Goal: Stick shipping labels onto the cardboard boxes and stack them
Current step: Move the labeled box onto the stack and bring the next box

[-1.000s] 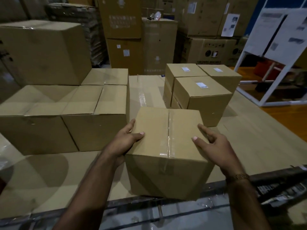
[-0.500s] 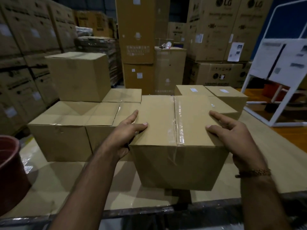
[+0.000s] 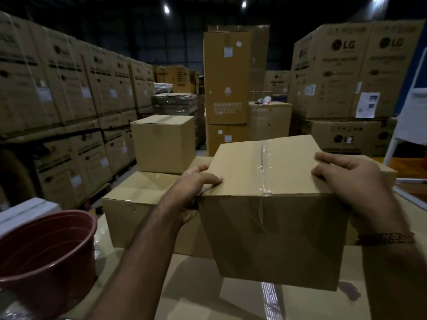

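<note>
A taped brown cardboard box [image 3: 272, 218] is held up in front of me, above the cardboard-covered table [image 3: 198, 289]. My left hand [image 3: 191, 192] grips its left side with the thumb over the top edge. My right hand [image 3: 351, 183] grips the right side, fingers curled over the top. No label shows on the box's visible faces. Behind and to the left, more plain boxes [image 3: 143, 204] sit on the table, with one smaller box [image 3: 164, 144] stacked on them. The boxes that the held box hides are out of sight.
A dark red plastic bucket [image 3: 46, 255] stands at the lower left. Tall stacks of large printed cartons [image 3: 69, 107] line the left, the middle back and the right [image 3: 351, 72]. A white frame stand [image 3: 406, 125] is at the far right.
Both hands have lifted the box off the table and raised it toward me. My view has tilted up, so the labelled boxes at the right are no longer seen.
</note>
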The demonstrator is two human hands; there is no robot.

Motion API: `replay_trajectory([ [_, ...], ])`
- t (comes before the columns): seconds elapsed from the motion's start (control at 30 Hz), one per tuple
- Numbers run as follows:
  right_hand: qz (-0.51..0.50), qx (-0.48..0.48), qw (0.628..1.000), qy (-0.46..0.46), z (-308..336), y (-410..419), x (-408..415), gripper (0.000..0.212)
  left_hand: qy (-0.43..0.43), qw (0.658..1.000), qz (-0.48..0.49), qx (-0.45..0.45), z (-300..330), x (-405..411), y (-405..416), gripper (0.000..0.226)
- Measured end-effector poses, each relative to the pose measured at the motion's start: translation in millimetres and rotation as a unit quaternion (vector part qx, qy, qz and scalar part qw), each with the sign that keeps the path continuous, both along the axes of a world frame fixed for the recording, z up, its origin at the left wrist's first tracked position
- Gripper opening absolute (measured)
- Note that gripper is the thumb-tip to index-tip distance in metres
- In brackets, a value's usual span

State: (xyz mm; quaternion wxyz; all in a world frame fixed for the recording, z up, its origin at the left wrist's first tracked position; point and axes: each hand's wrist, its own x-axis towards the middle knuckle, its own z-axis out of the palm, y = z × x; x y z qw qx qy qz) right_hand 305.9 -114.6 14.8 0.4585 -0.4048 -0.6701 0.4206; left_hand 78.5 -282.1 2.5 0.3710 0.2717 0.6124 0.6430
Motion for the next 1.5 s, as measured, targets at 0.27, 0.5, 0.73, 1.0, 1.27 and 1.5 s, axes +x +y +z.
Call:
replay_trajectory([
  [0.27, -0.047, 0.011, 0.999, 0.018, 35, -32, -24, 0.031, -0.016, 0.997, -0.045, 0.055, 24, -44, -11, 0.039],
  [0.5, -0.042, 0.014, 0.996, 0.083, 60, -65, -87, 0.033, 0.004, 0.993, -0.05, 0.103, 56, -104, -47, 0.034],
  [0.73, 0.017, 0.027, 0.994, 0.109, 61, -99, -165, 0.043, 0.033, 0.995, 0.01, 0.095, 65, -177, -85, 0.054],
  [1.0, 0.037, 0.064, 0.992, 0.101, 49, -103, -224, 0.039, 0.115, 0.985, -0.016, 0.126, 67, -244, -89, 0.074],
  [1.27, 0.097, 0.124, 0.987, 0.026, 48, -61, -233, 0.054, 0.216, 0.969, -0.071, 0.101, 66, -272, -32, 0.113],
  [1.5, 0.101, 0.165, 0.981, -0.032, 36, 23, -247, 0.081, 0.279, 0.954, -0.006, 0.105, 58, -287, 44, 0.118],
])
